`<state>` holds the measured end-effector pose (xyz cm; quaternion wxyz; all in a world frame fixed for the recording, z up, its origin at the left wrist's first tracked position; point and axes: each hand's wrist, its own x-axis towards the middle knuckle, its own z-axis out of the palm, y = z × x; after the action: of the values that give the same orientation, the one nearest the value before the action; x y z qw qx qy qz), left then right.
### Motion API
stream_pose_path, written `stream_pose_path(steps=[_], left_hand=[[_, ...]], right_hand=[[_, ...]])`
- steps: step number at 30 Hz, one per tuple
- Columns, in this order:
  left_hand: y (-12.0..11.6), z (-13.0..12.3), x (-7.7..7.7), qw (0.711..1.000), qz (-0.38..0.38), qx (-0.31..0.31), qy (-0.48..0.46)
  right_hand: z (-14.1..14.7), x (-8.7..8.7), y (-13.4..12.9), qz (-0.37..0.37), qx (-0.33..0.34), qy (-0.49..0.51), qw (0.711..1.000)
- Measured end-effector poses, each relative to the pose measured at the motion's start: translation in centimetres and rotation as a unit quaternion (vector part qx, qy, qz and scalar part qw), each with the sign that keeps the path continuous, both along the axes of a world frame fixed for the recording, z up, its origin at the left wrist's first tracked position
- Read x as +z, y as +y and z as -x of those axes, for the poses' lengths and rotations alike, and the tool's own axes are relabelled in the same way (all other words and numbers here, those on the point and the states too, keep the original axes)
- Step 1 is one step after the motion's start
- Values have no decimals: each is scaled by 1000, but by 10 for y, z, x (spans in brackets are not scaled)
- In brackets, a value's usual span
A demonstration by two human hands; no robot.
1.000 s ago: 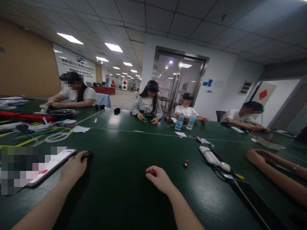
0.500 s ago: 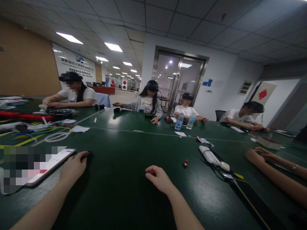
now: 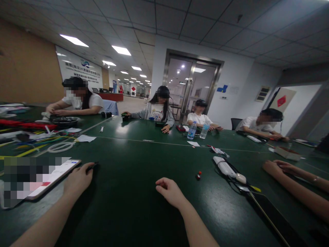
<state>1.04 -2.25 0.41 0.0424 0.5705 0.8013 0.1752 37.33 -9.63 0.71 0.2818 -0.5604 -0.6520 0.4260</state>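
My left hand (image 3: 79,180) rests on the green table beside a phone (image 3: 55,178) with a lit screen. Its fingers are closed on a small black object (image 3: 93,166), mostly hidden by them, whose dark tip points right. My right hand (image 3: 171,192) lies farther right on the tabletop, loosely curled. A slight gap shows between thumb and forefinger, and I see nothing in it. To the right of this hand is a small red and black item (image 3: 198,175).
A white power strip (image 3: 226,168) with black cables lies at right, near a dark tablet-like slab (image 3: 275,216). Another person's hands (image 3: 279,168) rest beyond it. Two water bottles (image 3: 192,130) stand farther back. Cables (image 3: 60,146) clutter the left. Several people sit opposite.
My hands have not visibly moved. Across the table, the middle person's outstretched hand has brought a dark piece down over the small black box.
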Motion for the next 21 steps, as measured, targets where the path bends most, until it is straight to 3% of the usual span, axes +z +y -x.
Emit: stream_pose_path(steps=[21], left_hand=[[2, 3, -2, 1000, -5, -13, 0]], right_hand=[[1, 5, -2, 12, -3, -6, 1000]])
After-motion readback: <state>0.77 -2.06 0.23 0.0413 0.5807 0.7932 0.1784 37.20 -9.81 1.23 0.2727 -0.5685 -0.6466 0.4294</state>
